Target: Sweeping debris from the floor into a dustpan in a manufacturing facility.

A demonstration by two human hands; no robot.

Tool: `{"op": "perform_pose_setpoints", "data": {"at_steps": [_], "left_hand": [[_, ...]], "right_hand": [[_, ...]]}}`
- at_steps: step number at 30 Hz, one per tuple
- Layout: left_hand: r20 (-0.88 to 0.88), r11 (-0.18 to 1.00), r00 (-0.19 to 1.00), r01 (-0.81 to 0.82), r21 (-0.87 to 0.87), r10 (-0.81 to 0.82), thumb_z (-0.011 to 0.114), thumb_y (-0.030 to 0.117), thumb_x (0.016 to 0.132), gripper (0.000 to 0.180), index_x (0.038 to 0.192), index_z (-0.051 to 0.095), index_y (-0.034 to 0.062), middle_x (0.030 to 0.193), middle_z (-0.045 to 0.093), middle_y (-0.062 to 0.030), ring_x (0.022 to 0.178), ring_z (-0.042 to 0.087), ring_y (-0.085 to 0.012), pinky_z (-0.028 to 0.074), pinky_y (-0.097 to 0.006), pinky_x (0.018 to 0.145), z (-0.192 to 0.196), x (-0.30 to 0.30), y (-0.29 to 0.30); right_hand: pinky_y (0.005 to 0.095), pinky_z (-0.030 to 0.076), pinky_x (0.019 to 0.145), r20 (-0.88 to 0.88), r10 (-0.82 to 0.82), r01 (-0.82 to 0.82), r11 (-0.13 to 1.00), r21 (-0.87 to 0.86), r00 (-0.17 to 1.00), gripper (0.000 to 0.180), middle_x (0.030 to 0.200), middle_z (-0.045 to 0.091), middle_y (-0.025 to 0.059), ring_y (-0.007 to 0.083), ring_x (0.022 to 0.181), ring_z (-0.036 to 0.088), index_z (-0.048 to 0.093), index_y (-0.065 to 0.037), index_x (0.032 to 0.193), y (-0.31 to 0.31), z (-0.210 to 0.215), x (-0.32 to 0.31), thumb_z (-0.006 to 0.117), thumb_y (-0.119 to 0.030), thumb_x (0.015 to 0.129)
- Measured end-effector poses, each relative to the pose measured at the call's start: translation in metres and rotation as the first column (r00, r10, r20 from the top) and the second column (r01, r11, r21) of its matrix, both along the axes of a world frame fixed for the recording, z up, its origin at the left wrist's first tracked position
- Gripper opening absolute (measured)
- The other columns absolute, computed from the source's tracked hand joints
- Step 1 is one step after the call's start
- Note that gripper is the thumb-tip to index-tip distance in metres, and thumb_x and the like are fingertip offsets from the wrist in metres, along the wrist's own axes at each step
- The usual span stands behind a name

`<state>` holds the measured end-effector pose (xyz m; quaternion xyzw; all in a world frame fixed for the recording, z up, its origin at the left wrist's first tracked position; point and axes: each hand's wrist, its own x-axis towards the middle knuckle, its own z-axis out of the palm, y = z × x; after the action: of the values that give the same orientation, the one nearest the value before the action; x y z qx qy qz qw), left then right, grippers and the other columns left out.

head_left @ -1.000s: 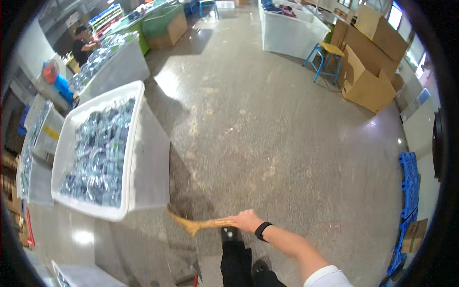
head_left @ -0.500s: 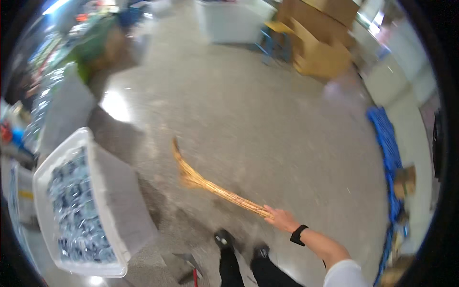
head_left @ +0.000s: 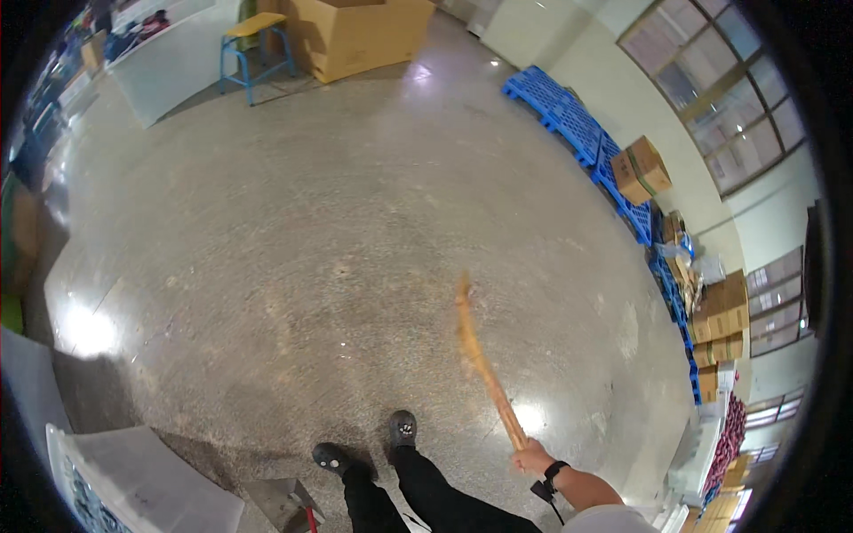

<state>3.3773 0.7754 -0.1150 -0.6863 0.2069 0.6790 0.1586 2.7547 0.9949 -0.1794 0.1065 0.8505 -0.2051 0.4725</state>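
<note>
My right hand [head_left: 533,457], with a black band at its wrist, is closed around the handle end of a straw broom [head_left: 494,386]. The broom stretches away from me over the grey floor, its far end narrow and slightly blurred. Whether that end touches the floor, I cannot tell. A metal dustpan [head_left: 280,499] with a red handle sits at the lower edge, left of my feet; the handle runs out of the picture. My left hand is outside the view.
At the lower left stands a white bin [head_left: 147,466] with bagged items. A yellow-topped blue stool [head_left: 255,53] and a large cardboard box [head_left: 369,40] are at the far side. Blue pallets [head_left: 569,115] line the right wall, with cartons [head_left: 721,306] on them.
My view has turned to the right, so the white bin has slid to the lower left and the right wall shows more. The broom now points more straight ahead, still in my right hand.
</note>
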Motion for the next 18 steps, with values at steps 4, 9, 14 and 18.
{"op": "perform_pose_setpoints", "data": {"at_steps": [4,9,14,18], "left_hand": [[0.020,0.996,0.996,0.082,-0.016,-0.082,0.042,0.042,0.090,0.044,0.115,0.050,0.0076,0.075,0.048,0.0028,0.061,0.043,-0.0087,0.041,-0.024,0.055,0.010,-0.014,-0.003],[-0.005,0.987,0.987,0.158,-0.021,-0.158,0.041,0.044,0.090,0.047,0.118,0.049,0.0073,0.076,0.047,0.0033,0.061,0.043,-0.0081,0.041,-0.024,0.056,0.023,-0.009,0.008],[0.013,0.983,0.983,0.183,-0.008,-0.183,0.044,0.048,0.088,0.047,0.111,0.051,0.0077,0.074,0.046,0.0041,0.061,0.041,-0.0071,0.039,-0.023,0.055,0.030,-0.046,-0.019],[0.033,0.824,0.889,0.437,-0.359,-0.457,0.045,0.035,0.091,0.029,0.103,0.055,0.0105,0.067,0.049,0.0004,0.058,0.044,-0.0105,0.040,-0.026,0.051,0.072,-0.087,-0.035]], "right_hand": [[0.0322,0.044,0.038,-0.195,-0.038,0.039,0.999,0.004,0.980,0.022,0.050,0.052,0.0091,0.0175,0.042,0.055,0.048,-0.001,0.064,-0.057,-0.047,-0.093,0.068,-0.010,0.069],[0.0343,0.040,0.038,-0.150,-0.350,0.309,0.920,-0.242,0.925,0.023,0.062,0.051,0.0097,0.0211,0.047,0.051,0.048,0.001,0.084,-0.089,-0.148,-0.209,0.060,-0.013,0.071],[0.0385,0.046,0.049,-0.364,-0.099,0.068,0.993,-0.095,0.926,0.043,0.068,0.055,0.0145,0.0305,0.059,0.057,0.041,0.003,0.108,-0.148,-0.196,-0.148,0.058,-0.016,0.073],[0.0477,0.048,0.068,-0.174,0.421,-0.434,0.900,-0.040,0.890,0.068,0.094,0.056,0.0308,0.0431,0.087,0.057,0.023,0.001,0.127,-0.259,-0.086,-0.010,0.057,-0.018,0.071]]}}
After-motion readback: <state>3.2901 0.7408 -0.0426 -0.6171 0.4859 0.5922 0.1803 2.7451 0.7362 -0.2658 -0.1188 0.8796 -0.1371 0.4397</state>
